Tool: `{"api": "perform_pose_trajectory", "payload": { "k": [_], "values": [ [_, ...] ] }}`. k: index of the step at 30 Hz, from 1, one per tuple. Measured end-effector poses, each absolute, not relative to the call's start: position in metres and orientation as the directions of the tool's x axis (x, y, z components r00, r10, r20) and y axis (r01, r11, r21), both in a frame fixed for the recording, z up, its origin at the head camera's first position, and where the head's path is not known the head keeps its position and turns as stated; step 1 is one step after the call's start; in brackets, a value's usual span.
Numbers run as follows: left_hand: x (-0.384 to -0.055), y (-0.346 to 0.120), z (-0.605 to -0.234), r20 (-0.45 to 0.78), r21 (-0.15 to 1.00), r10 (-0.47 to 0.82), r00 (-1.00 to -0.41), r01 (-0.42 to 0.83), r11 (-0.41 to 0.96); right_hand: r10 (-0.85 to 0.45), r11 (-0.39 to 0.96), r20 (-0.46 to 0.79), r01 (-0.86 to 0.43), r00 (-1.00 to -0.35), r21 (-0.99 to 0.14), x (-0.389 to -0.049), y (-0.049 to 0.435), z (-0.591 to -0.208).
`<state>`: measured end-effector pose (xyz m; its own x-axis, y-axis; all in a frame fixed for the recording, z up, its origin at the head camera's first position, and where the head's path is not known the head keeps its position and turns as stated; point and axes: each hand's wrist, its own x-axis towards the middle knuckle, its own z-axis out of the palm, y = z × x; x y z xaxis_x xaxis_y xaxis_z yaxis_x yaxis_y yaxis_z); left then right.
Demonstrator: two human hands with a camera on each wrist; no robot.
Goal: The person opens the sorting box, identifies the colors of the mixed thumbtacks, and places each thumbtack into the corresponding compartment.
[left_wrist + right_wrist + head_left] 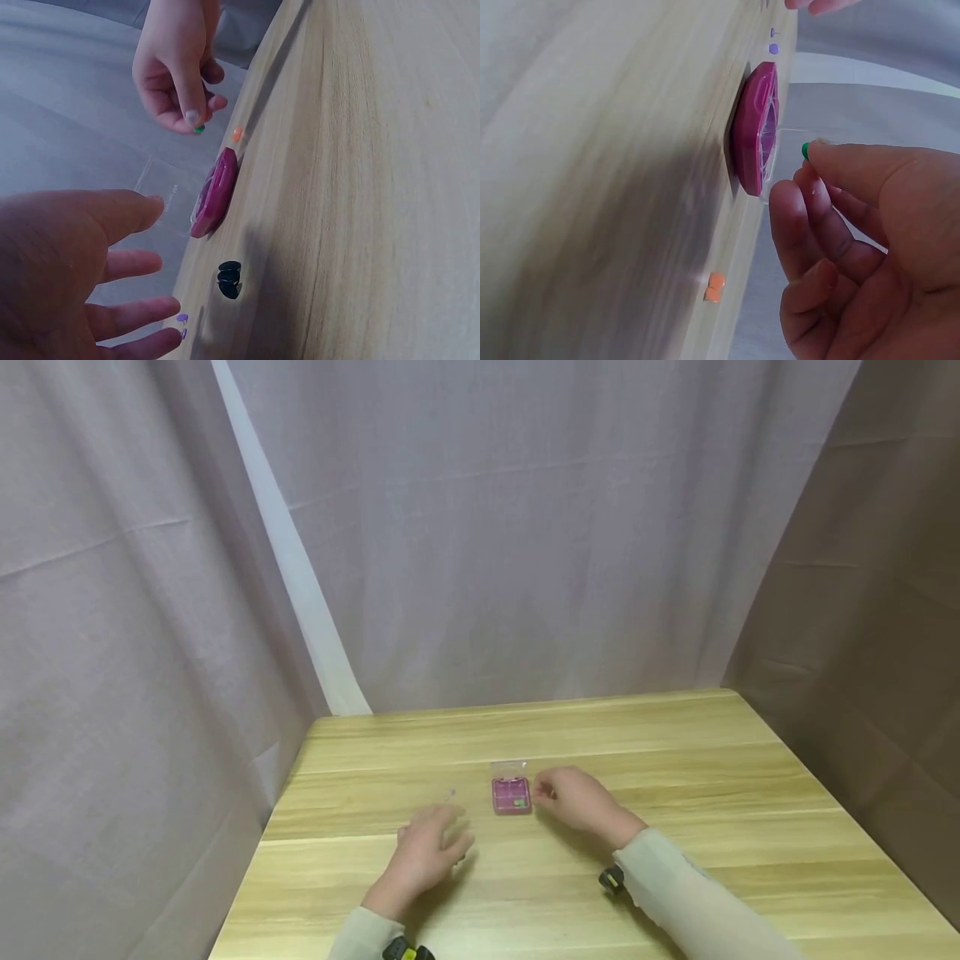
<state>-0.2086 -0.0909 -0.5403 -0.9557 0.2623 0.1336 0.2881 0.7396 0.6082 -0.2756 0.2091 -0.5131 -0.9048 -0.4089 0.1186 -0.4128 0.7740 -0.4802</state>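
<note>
My right hand (576,797) is just right of a small magenta compartment box (512,811), pinching a green thumbtack (805,151) between thumb and fingertip. The box's clear lid (508,768) stands raised at the back. Green pieces (520,803) lie in its front right compartment. My left hand (426,850) hovers left of the box, fingers spread and holding nothing, blurred in the head view. Below it in the left wrist view, several black tacks (229,279) sit close together on the table.
Two purple thumbtacks (773,49) lie on the wooden table (675,752) left of the box. Two orange tacks (715,287) are on its right side, hidden by my right hand in the head view. Grey curtains (525,543) hang behind the table and at both sides.
</note>
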Motion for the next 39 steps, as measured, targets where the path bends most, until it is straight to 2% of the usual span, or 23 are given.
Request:
{"api": "perform_pose_trajectory", "payload": {
  "k": [24,39],
  "values": [
    [-0.209,-0.096,-0.538,0.13,0.596,0.256,-0.958,0.282,0.752,-0.413,0.773,0.141,-0.428,-0.9,-0.469,-0.293,0.188,-0.528],
    [-0.209,-0.096,-0.537,0.118,0.595,0.256,-0.96,0.275,0.755,-0.362,0.795,0.116,-0.371,-0.925,-0.48,-0.289,0.208,-0.526]
  ]
}}
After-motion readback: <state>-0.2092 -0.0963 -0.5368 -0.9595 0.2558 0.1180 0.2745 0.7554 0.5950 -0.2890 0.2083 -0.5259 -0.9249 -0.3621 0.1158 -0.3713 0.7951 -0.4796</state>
